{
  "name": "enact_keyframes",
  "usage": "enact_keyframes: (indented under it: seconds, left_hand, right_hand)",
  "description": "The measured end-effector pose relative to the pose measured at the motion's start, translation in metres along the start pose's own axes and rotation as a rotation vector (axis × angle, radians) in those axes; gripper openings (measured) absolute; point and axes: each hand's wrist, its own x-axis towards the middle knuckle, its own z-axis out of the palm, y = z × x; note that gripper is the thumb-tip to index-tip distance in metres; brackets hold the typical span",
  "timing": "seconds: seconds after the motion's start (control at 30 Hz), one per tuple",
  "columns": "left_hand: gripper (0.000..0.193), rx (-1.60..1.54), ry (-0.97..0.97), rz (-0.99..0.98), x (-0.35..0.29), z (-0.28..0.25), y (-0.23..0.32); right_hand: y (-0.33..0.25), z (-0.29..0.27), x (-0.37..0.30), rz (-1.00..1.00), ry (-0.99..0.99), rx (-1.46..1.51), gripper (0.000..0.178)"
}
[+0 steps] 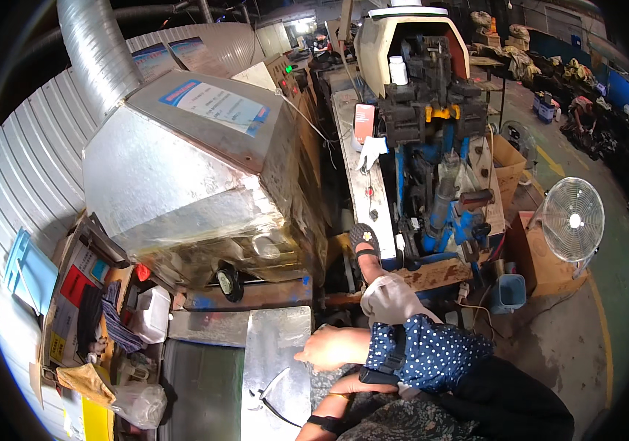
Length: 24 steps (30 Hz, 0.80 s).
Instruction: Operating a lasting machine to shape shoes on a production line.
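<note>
My right hand [329, 348], at the end of a blue polka-dot sleeve, is curled with its fingertips by the right edge of a bare metal plate [277, 331]. Whatever its fingers may hold is hidden. My left hand [362, 384] rests low, on dark patterned cloth, crossing beneath my right forearm; its fingers are mostly covered. A gold bracelet [339, 395] circles that wrist. Black straps go round both forearms. On the plate lies a thin, curved black strip [277, 413] beside a pale curved piece [274, 384]; I cannot tell what they are.
A dark conveyor-like belt [202, 389] runs left of the plate, below a large metal hood [182, 176]. Cluttered shelving [72, 294] stands at far left. Ahead is a blue-and-black machine [439, 117]. A fan [574, 220], cardboard box [549, 272] and blue bin [509, 292] stand right of my outstretched foot [364, 239].
</note>
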Motion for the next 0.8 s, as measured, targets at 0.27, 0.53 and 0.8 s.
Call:
enact_keyframes:
  seconds: [0.27, 0.53, 0.8]
  left_hand:
    - [0.034, 0.080, 0.011, 0.013, 0.023, -0.018, 0.032]
    - [0.032, 0.143, -0.047, 0.002, -0.008, -0.014, -0.013]
    - [0.029, 0.191, -0.063, -0.041, -0.007, -0.011, -0.011]
  right_hand:
    - [0.010, 0.020, 0.018, -0.016, -0.050, -0.066, 0.046]
    - [0.009, 0.009, 0.007, -0.046, -0.007, -0.001, 0.041]
    - [0.016, 0.020, 0.008, -0.110, 0.087, 0.068, 0.030]
